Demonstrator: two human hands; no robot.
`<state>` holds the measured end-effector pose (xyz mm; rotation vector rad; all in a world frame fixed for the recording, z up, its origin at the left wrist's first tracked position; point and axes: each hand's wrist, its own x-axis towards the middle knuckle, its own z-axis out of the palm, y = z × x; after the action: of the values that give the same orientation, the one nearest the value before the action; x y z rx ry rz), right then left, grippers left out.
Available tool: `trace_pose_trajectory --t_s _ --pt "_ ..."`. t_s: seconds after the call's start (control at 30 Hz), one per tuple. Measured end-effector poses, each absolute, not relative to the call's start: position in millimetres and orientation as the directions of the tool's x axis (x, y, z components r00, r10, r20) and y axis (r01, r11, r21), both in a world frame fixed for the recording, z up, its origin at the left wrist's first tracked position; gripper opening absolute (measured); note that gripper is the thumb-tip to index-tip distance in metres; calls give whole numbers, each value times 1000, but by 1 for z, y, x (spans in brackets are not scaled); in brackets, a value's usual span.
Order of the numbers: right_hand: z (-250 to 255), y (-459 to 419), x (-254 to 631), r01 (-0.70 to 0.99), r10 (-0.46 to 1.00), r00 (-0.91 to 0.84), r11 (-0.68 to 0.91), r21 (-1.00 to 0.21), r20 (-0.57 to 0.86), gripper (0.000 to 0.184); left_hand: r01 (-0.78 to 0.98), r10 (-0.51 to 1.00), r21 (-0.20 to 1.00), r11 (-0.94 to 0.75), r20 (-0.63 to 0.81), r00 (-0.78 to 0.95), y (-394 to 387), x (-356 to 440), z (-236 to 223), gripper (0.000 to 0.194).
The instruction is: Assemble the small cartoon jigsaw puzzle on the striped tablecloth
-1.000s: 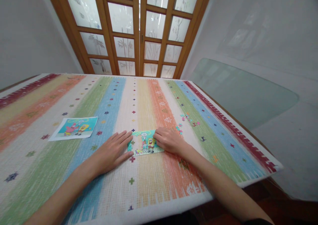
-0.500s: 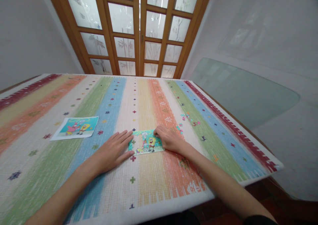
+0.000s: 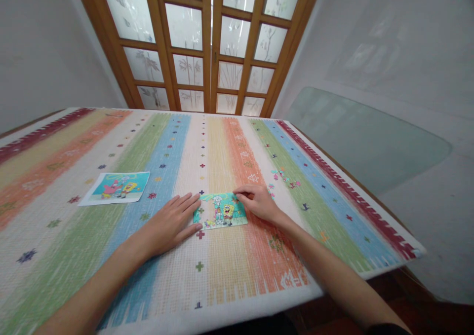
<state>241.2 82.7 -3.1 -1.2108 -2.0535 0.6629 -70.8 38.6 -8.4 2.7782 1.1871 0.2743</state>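
Note:
A partly assembled jigsaw puzzle (image 3: pixel 228 215) with a yellow square cartoon figure and a tall pale one lies on the striped tablecloth. Cloth shows through a gap in its left part. My left hand (image 3: pixel 172 220) rests flat and open, with fingertips and thumb against the puzzle's left edge. At the upper right corner of the puzzle, my right hand (image 3: pixel 258 203) has thumb and forefinger pressed together. Whatever may be between those fingertips is too small to make out. Several loose puzzle pieces (image 3: pixel 286 178) are scattered beyond the right hand.
To the left lies a printed picture (image 3: pixel 120 187) showing cartoon figures. A striped tablecloth (image 3: pixel 222 271) covers the table. Beyond the far edge stand wooden doors with glass panes (image 3: pixel 189 71). A pale rounded glass sheet (image 3: pixel 363 137) leans against the right wall.
My right hand has shifted slightly right at the puzzle's upper right corner, its fingers now more stretched out. My left hand stays at the left edge. The view has moved a little.

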Motion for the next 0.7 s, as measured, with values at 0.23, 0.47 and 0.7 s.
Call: trace_pose_trajectory --t_s 0.23,0.47,0.7 --pt "-4 85 248 635 866 -429 490 -597 256 18 710 730 171 -683 130 671 38 -71 -8 58" --pt "-2 87 251 627 830 -490 547 -555 266 17 722 738 153 -674 100 668 39 -70 -7 61" --pt "0 85 250 623 808 -534 575 -530 249 7 716 731 146 -682 105 675 38 -70 -7 60"
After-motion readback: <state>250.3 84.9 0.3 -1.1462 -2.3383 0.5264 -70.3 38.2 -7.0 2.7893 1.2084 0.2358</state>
